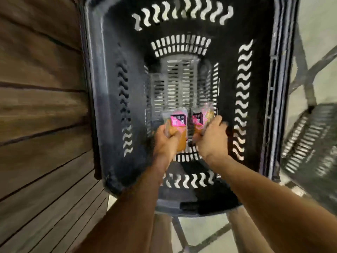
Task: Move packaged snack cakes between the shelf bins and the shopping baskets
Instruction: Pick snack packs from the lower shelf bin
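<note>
Black plastic fills most of the view: a deep shopping basket with wavy and straight slots cut through its walls and floor, seen from directly above. Two bare forearms reach down into it from the lower edge of the view, side by side, both hands low inside near the basket's floor. The left hand has its fingers curled around the lower end of a packaged snack cake, an orange-brown cake in clear wrap with a pink and black label. The right hand, just beside it, grips a second snack cake of the same kind, back of the hand facing up and fingers wrapped over the packet's right edge. The two packets stand nearly upright and close together, each poking out beyond its hand's fingers toward the far end of the basket. Past the hands, the slotted floor shows pale light through its gaps. To the left of the left arm runs a wall of brown wooden planks. To the right of the right arm, beyond the basket's rim, lie pale floor tiles, a metal frame and part of another slotted black basket. Everything is slightly motion-blurred.
</note>
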